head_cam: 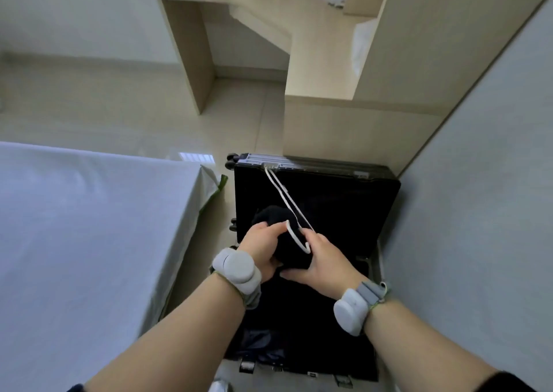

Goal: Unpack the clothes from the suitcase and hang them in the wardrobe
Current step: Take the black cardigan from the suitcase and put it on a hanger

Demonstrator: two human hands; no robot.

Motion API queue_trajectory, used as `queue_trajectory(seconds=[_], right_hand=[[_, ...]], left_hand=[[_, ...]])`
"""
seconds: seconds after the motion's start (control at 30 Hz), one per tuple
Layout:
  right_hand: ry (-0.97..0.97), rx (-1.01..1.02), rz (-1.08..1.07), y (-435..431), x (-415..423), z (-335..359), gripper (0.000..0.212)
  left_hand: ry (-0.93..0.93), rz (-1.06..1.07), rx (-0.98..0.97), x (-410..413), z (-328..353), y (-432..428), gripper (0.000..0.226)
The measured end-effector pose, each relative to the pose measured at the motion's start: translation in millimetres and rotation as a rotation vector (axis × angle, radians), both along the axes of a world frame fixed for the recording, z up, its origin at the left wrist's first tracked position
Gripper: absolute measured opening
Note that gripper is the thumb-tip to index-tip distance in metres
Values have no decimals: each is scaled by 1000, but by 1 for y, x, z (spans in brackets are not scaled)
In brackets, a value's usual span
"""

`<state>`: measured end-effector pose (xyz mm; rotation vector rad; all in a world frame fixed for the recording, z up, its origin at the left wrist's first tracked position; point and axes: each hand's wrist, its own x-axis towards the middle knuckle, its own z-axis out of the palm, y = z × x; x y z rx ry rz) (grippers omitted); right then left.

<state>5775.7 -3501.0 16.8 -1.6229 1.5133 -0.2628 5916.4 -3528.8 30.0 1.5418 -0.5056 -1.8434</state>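
Black garment (294, 251), bunched between both hands over the open suitcase (344, 200): left hand (260, 242) grips its top, right hand (326, 260) clasps garment and white hanger (306, 249); finding the neckline first should ease hanging.

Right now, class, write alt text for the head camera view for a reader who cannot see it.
Two bare hands work over an open black suitcase on the floor: the left hand grips a bundled black garment while the right hand holds a white hanger against it. A grey-sheeted bed lies to the left, pale wooden furniture beyond.
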Motion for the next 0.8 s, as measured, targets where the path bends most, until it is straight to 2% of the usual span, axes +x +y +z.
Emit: queue_trajectory(seconds=[0.1, 0.2, 0.37, 0.43, 0.5, 0.57, 0.63, 0.7, 0.8], right_hand=[[-83, -113, -45, -7, -6, 49, 24], [-193, -171, -51, -12, -13, 98, 5], [-278, -195, -55, -20, -10, 173, 12], [-297, -191, -40, -19, -4, 197, 16], [-346, -172, -42, -15, 3, 222, 15], [-403, -149, -50, -7, 6, 243, 15], [-461, -141, -78, 6, 16, 268, 12], [-484, -126, -102, 11, 19, 285, 12], [-455, -154, -165, 21, 37, 305, 19]], left_hand=[[-22, -35, -92, -1, 56, 2, 13], [-80, -64, -200, 7, 104, 8, 18], [-286, -73, -359, 31, 150, 21, 20], [-363, -84, -417, 39, 158, 29, 13], [-410, -52, -434, 50, 163, 35, 22], [-406, 12, -369, 59, 167, 43, 31], [-327, 49, -300, 77, 178, 54, 27], [-248, 16, -232, 83, 180, 58, 25], [-190, -78, -285, 94, 187, 70, 26]])
